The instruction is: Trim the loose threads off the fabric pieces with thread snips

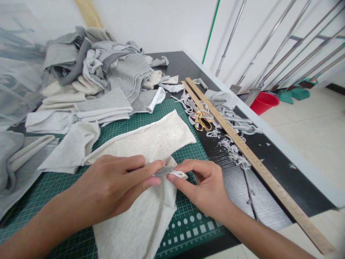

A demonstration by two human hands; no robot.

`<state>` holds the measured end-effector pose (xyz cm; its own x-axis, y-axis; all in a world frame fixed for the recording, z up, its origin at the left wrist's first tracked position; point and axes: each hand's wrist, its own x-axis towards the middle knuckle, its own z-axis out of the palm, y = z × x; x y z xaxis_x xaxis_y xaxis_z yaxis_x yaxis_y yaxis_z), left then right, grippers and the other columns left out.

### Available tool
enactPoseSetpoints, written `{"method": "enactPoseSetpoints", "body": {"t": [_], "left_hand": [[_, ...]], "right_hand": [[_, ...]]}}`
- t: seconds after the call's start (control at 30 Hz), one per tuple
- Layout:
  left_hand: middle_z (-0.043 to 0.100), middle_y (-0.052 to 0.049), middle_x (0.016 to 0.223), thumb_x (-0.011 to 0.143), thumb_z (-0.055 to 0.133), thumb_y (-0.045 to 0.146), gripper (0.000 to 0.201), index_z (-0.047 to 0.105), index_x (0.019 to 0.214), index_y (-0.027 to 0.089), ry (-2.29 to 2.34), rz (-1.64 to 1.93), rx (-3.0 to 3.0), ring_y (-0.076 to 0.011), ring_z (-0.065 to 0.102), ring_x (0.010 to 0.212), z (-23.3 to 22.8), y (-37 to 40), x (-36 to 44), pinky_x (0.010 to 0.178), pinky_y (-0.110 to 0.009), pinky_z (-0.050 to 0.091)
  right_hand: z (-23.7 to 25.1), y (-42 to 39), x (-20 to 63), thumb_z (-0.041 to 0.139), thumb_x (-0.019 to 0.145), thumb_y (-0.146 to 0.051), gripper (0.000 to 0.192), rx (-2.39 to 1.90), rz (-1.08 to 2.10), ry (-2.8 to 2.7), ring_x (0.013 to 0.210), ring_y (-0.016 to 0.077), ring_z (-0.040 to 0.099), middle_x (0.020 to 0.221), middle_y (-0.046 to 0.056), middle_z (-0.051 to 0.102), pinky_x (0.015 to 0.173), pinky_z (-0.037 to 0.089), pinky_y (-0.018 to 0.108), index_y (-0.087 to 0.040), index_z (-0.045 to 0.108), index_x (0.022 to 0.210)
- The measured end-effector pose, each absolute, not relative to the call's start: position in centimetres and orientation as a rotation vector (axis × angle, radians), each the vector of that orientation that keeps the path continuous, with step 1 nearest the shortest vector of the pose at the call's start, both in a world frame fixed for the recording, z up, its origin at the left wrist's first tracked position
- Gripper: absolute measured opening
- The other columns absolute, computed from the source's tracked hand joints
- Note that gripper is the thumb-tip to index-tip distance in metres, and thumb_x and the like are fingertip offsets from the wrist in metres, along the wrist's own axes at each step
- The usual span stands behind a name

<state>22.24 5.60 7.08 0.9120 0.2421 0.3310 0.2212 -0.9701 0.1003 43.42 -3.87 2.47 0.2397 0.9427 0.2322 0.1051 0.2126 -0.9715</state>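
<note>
A cream fabric piece [151, 144] lies across the green cutting mat [48, 187]. My left hand [113, 187] rests on the fabric and pinches a small grey tool or strip [164, 171] between thumb and forefinger at the fabric's right edge. My right hand [205, 183] meets it from the right, its thumb and forefinger pinching a narrow white fabric strip [179, 175] at the same spot. What exactly the grey item is, I cannot tell.
A pile of grey and cream fabric pieces [99, 75] fills the back left. Gold-handled scissors [202, 121], grey strips [231, 115] and a long wooden ruler [250, 158] lie on the black table [269, 205] at right. Fabric scraps [234, 151] litter it. A red bucket [262, 102] stands on the floor.
</note>
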Motion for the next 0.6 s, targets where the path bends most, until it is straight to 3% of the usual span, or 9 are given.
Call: {"method": "enactPoseSetpoints", "body": {"t": [0.27,0.4,0.6], "left_hand": [[0.057,0.005,0.073,0.103,0.051,0.026,0.032,0.057,0.134,0.024,0.392,0.394,2.878,-0.0094,0.057,0.063,7.9,7.3,24.2,0.058,-0.026,0.034],[0.061,0.003,0.08,0.103,0.05,0.03,0.031,0.056,0.134,0.028,0.401,0.297,2.994,-0.0122,0.06,0.068,8.5,7.8,25.0,0.059,-0.028,0.035],[0.059,0.003,0.073,0.104,0.047,0.03,0.027,0.062,0.126,0.024,0.314,0.276,3.187,-0.0129,0.058,0.058,9.9,7.8,25.8,0.051,-0.03,0.029]], "right_hand": [[2.4,-3.2,43.6,0.081,0.072,-0.022,0.009,-1.21,0.946,-0.955,0.056,0.0134,0.066,0.065,0.002,0.076,0.055,0.052,0.023,-0.017,0.075,0.067],[2.4,-3.2,43.7,0.081,0.072,-0.024,0.011,-1.211,0.963,-0.902,0.055,0.013,0.064,0.064,0.002,0.075,0.054,0.051,0.024,-0.018,0.074,0.066],[2.5,-3.2,43.8,0.08,0.073,-0.024,0.012,-1.223,0.969,-0.87,0.055,0.0127,0.062,0.063,0.002,0.074,0.055,0.05,0.024,-0.017,0.073,0.065]]}}
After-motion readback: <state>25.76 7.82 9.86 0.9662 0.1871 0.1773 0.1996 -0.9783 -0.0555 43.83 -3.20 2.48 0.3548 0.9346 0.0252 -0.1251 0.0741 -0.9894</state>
